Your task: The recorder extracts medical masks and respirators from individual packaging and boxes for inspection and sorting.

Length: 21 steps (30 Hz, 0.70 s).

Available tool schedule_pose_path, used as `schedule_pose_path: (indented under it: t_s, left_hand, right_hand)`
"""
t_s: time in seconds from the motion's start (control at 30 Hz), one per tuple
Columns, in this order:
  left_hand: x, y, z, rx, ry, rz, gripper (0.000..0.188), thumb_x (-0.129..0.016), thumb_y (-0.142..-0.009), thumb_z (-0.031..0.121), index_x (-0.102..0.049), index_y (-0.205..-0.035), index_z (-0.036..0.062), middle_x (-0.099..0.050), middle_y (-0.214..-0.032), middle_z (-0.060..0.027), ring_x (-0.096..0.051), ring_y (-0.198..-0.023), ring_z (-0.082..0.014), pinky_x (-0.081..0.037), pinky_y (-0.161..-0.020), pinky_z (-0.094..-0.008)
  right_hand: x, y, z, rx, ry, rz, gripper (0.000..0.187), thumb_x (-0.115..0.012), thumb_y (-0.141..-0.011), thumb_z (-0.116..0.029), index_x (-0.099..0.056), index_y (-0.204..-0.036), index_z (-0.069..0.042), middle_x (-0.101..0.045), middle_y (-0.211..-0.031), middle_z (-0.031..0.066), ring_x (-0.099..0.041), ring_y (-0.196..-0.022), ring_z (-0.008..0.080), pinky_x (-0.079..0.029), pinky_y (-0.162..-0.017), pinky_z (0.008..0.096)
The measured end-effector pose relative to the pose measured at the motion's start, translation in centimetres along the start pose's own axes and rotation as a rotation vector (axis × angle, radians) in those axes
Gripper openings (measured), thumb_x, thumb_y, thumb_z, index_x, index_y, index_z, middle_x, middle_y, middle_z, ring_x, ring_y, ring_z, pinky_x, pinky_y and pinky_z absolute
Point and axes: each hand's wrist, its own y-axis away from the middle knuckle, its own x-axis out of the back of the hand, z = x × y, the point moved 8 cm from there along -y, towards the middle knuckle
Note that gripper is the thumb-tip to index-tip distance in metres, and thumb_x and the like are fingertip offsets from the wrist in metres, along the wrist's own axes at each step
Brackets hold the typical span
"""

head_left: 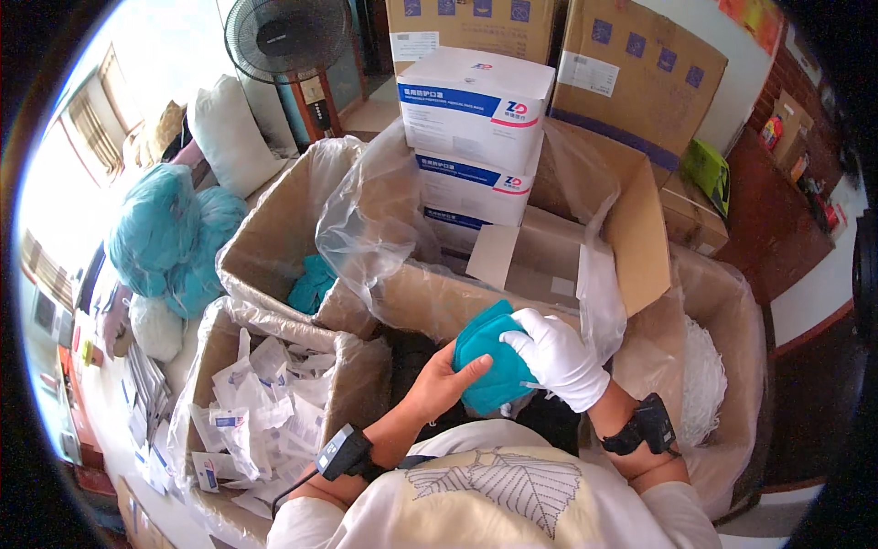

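Note:
Close in front of my body I hold a small stack of flat teal face masks point(487, 359). Bare and closed, my left hand point(437, 382) grips the stack's left side, its thumb lying across the front. My right hand point(562, 360), in a white glove, is closed on the right side with thumb and fingers at the masks' edge. Below my left arm stands a lined carton holding many white paper-and-plastic packets point(265, 403). More teal masks point(313, 285) lie at the bottom of the carton behind it. How many layers I hold cannot be told.
White-and-blue boxes point(471, 114) are stacked inside the plastic-lined carton ahead, beside an open white box point(530, 261). White cords point(702, 384) fill a carton at the right. Teal bundles in bags point(155, 229) and a fan point(288, 41) stand at the far left. Large cartons point(636, 73) stand behind.

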Motion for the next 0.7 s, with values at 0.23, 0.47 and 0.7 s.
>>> schedule_pose_path:
  t_s: [0.23, 0.47, 0.7]
  left_hand:
    - [0.7, 0.0, -0.9, 0.059, -0.057, 0.037, 0.038, -0.052, -0.087, 0.030, -0.050, -0.113, 0.0014, -0.057, -0.098, -0.0035, -0.051, -0.088, -0.0103, -0.044, -0.078, -0.0269]
    - [2.9, -1.5, 1.5, -0.227, -0.307, 0.243, 0.034, -0.050, -0.088, 0.024, -0.049, -0.113, 0.0019, -0.058, -0.101, -0.0081, -0.054, -0.092, -0.0189, -0.044, -0.080, -0.0312]
    - [-1.3, -4.1, 6.9, -0.259, -0.979, -0.034, 0.028, -0.050, -0.085, 0.019, -0.053, -0.108, 0.0032, -0.053, -0.106, -0.0179, -0.055, -0.094, -0.0292, -0.043, -0.079, -0.0329]
  right_hand:
    - [1.0, -0.2, 0.5, 0.105, -0.025, 0.216, 0.023, -0.059, -0.080, -0.020, -0.052, -0.092, -0.002, -0.059, -0.082, 0.0128, -0.059, -0.073, 0.0261, -0.045, -0.061, 0.0348]
    - [-1.8, 0.7, 2.9, -0.060, -0.401, -0.058, 0.017, -0.049, -0.086, -0.017, -0.052, -0.083, 0.000, -0.052, -0.069, 0.0154, -0.052, -0.068, 0.0297, -0.040, -0.064, 0.0365]
    - [-2.4, 0.8, 2.0, 0.140, -0.172, 0.048, 0.019, -0.050, -0.084, -0.016, -0.051, -0.082, 0.003, -0.052, -0.073, 0.0213, -0.051, -0.072, 0.0382, -0.040, -0.064, 0.0406]
